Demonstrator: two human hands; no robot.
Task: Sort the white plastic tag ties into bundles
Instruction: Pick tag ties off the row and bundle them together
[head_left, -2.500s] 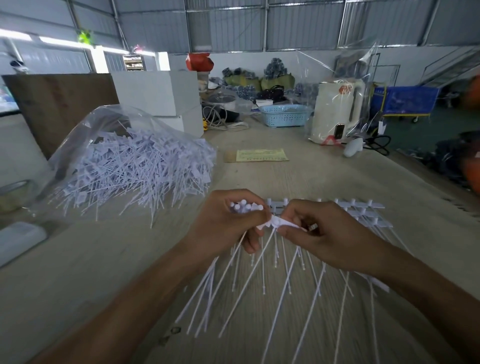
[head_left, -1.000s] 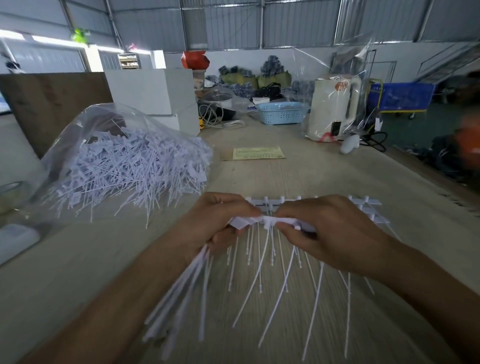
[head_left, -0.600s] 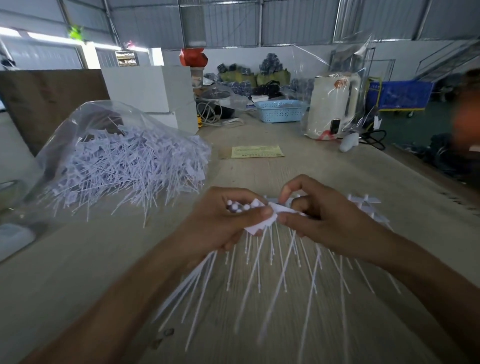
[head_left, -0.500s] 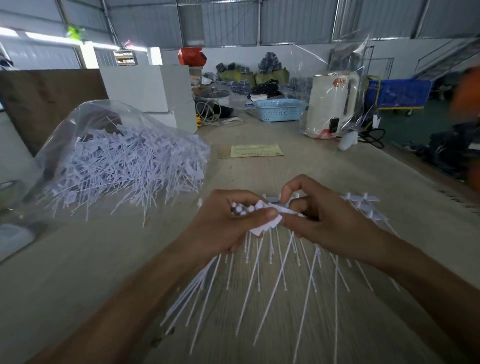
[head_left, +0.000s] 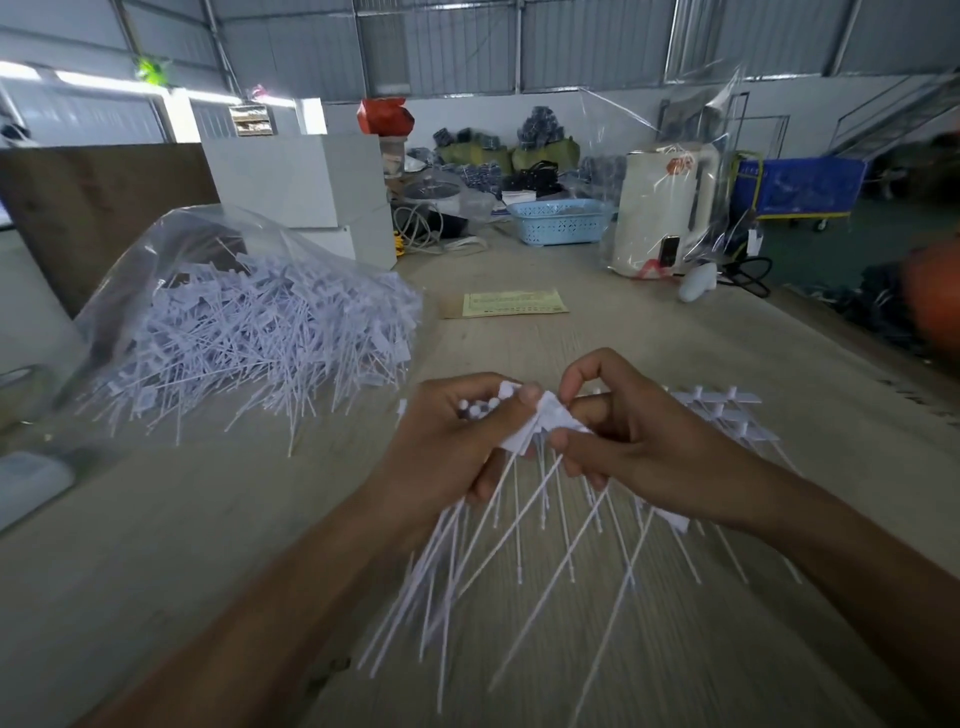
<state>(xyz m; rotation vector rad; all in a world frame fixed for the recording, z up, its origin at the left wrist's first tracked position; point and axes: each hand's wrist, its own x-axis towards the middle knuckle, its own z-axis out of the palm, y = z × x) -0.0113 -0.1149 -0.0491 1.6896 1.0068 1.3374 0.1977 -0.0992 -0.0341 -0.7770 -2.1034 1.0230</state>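
Just below centre, the left hand (head_left: 457, 447) grips a bundle of tag ties (head_left: 441, 571) while the right hand (head_left: 623, 436) pinches one tie's flag (head_left: 550, 423) at the fingers; any slackening could let the fanned tails spill onto the desk (head_left: 208, 519) toward 6 o'clock.

No text, brand or number can be read anywhere here. The pale yellow rectangular paper sheet (head_left: 514, 303) lying flat on the wooden desk (head_left: 597, 343) carries rows of fine green print, too small and blurred to make out. The tall cream plastic kettle (head_left: 661, 208), wrapped in clear film, bears a red mark near its top and another at its base, both illegible. The white flag-shaped heads of the plastic tag ties (head_left: 550, 421) show plain surfaces with no visible marking.
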